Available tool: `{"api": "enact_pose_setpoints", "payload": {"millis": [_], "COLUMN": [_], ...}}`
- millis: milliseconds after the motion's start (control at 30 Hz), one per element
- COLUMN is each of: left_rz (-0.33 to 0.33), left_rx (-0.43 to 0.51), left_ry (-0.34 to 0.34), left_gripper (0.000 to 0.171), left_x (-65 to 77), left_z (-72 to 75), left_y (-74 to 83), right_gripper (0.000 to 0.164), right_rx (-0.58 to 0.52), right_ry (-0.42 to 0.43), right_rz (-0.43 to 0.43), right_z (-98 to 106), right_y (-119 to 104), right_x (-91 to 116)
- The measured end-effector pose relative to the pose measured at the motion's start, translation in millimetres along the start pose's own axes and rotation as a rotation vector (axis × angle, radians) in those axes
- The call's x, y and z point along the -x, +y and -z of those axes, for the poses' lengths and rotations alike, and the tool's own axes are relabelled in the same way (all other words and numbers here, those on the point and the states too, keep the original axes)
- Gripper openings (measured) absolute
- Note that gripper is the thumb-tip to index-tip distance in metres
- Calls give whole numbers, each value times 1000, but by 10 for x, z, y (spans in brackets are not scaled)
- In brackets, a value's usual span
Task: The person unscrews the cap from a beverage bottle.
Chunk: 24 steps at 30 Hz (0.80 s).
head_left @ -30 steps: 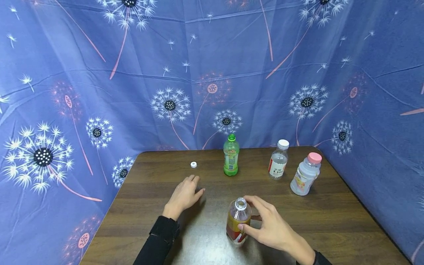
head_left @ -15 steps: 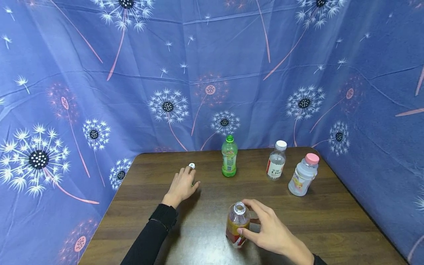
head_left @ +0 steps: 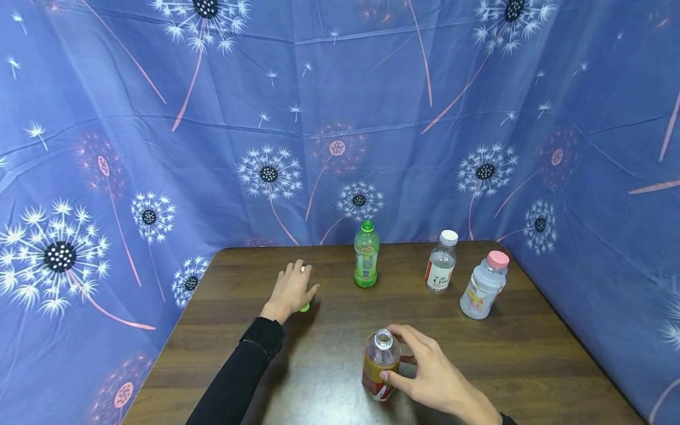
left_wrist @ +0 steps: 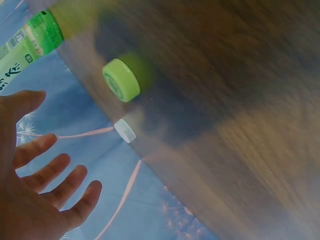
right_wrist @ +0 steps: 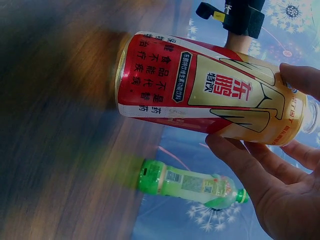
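Observation:
My right hand [head_left: 431,372] grips an uncapped plastic bottle [head_left: 379,372] that stands upright near the front of the table. Its red and gold label [right_wrist: 200,90] fills much of the right wrist view, thumb on one side and fingers on the other. Over the table's left part, my left hand [head_left: 288,289] reaches forward with spread, relaxed fingers and holds nothing. Below it lies a green bottle cap [left_wrist: 121,80], mostly hidden by the hand in the head view. A white bottle cap [left_wrist: 125,130] lies farther back, largely behind the left fingertips in the head view.
A green bottle [head_left: 366,260] without a cap stands at the back middle. To its right are a clear bottle with a white cap [head_left: 441,262] and a whitish bottle with a pink cap [head_left: 483,286]. A blue patterned cloth [head_left: 340,118] hangs behind the wooden table [head_left: 329,354].
My left hand has moved forward, toward the white cap, which its fingers now mostly cover. The green cap's edge has come into view beneath the hand. The right hand still holds the bottle in place.

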<state>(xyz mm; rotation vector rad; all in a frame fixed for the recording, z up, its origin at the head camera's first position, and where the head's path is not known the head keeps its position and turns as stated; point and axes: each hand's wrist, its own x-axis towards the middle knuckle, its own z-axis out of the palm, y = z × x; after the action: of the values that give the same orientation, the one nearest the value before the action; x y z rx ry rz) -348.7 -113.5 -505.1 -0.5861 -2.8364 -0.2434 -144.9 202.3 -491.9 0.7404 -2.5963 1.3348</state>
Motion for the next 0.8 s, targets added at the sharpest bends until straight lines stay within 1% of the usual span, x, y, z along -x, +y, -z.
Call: {"api": "enact_pose_setpoints", "payload": {"millis": [133,333,567,733,800], "left_rz": [-6,17,43,60,67], "left_rx": [30,25,48,58,61], "left_ry": [-14,-53,-132,-184,-199], "left_gripper": [54,61,66,67,66], "left_x": [-79,-204,-328,-391,-416], "left_z": [8,-12,-61,-126,-156], "left_y": [21,-27,-103,-148,-161], "right_gripper": [66,66,63,63,64], "right_rx": [2,6,-21,-49,-71], "right_ry": [14,12,12,-1,-13], "right_rz": [3,13,4,-5,-26], "right_z": [-2,-16,-30,-35,-32], "right_y": [21,31,35,41,40], "right_x": [9,28,44,51,58]}}
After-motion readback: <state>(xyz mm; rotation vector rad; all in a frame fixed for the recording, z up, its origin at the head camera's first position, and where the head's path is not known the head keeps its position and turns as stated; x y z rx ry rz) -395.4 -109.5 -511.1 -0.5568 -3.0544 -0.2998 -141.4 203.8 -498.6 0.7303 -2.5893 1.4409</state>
